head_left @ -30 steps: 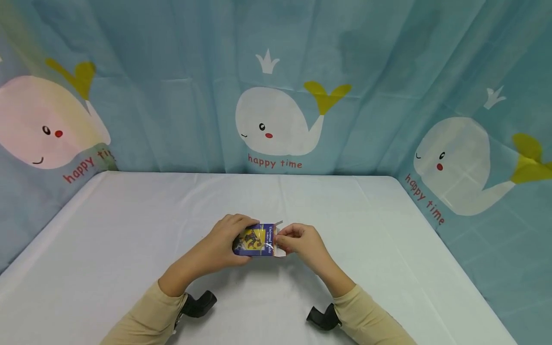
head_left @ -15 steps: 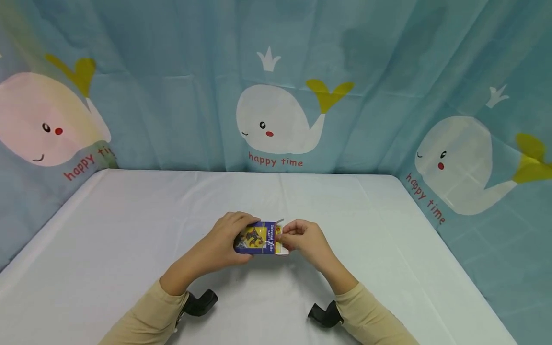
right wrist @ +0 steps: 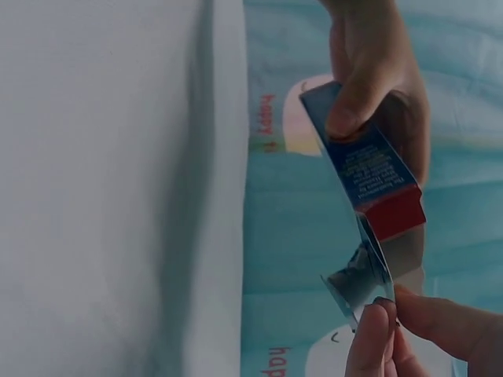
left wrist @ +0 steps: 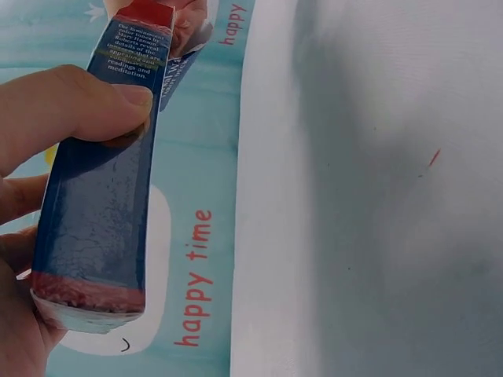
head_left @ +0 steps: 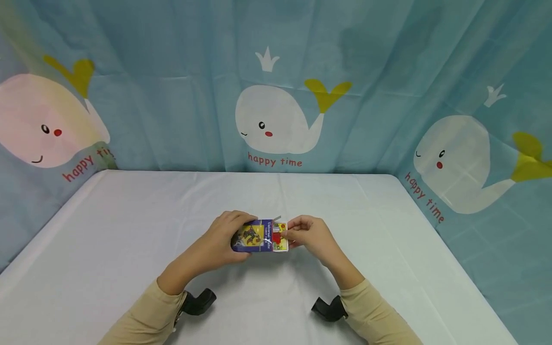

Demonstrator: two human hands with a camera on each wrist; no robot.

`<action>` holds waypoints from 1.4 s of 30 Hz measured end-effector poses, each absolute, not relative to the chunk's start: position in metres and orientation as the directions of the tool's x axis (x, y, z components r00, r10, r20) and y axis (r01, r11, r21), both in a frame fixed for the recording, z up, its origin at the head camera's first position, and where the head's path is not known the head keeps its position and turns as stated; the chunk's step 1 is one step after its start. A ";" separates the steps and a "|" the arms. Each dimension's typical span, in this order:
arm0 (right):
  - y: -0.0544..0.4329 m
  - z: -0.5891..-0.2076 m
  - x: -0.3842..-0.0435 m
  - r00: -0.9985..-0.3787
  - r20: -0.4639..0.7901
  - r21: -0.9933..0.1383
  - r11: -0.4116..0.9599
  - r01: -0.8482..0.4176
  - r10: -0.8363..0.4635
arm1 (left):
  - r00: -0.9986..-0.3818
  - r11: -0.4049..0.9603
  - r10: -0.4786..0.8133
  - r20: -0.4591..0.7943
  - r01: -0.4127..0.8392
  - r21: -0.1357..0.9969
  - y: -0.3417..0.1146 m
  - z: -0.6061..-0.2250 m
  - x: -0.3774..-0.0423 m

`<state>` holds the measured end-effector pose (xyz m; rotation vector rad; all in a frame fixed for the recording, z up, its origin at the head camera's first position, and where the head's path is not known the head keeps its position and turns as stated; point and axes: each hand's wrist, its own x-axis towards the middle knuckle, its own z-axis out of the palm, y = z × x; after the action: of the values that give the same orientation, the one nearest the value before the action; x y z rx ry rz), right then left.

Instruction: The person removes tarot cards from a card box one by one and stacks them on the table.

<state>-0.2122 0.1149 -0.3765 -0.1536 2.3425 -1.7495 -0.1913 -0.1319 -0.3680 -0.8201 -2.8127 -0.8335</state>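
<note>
My left hand (head_left: 220,239) grips a blue tarot card box (head_left: 252,236) printed "Universal Waite", held above the table. In the left wrist view my thumb presses the box's narrow blue side (left wrist: 98,212), with fingers behind it. A yellow and red card (head_left: 278,237) sticks partway out of the box's right end; whether others lie under it cannot be told. My right hand (head_left: 316,238) pinches that card's outer edge between thumb and fingers. In the right wrist view a thin card edge stands between the right fingertips (right wrist: 368,338), beside the box's red end (right wrist: 391,214).
A white-covered table (head_left: 164,206) lies under both hands. Behind and beside it hangs a blue curtain (head_left: 185,105) printed with whales. Black wrist-worn pieces (head_left: 198,303) stick out from both sleeves. A thin flap (head_left: 277,218) stands up at the box's end.
My right hand has moved slightly right and up, drawing the card out of the box's end, where more yellow and red now shows. The left hand keeps its hold on the box.
</note>
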 end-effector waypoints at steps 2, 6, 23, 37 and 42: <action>0.117 -0.376 -0.214 -0.971 -0.107 -0.956 0.290 0.041 -0.213 | -0.851 0.707 0.468 0.237 0.521 0.478 -0.133 -0.368 -0.191; 0.121 -0.374 -0.216 -0.971 -0.109 -0.952 0.304 0.040 -0.212 | -0.854 0.710 0.463 0.238 0.519 0.476 -0.133 -0.368 -0.191; 0.125 -0.369 -0.216 -0.966 -0.107 -0.938 0.346 0.020 -0.235 | -0.847 0.698 0.489 0.211 0.524 0.487 -0.131 -0.367 -0.191; 0.147 -0.356 -0.221 -0.967 -0.120 -0.893 0.451 0.006 -0.224 | -0.851 0.699 0.481 0.212 0.518 0.493 -0.134 -0.368 -0.193; 0.156 -0.349 -0.222 -0.963 -0.135 -0.891 0.454 0.015 -0.233 | -0.852 0.700 0.477 0.215 0.517 0.493 -0.134 -0.368 -0.193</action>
<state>-0.2222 0.1558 -0.3494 -0.1889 2.4680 -1.5150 -0.1929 -0.1339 -0.3677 -0.8288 -2.8309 -0.8544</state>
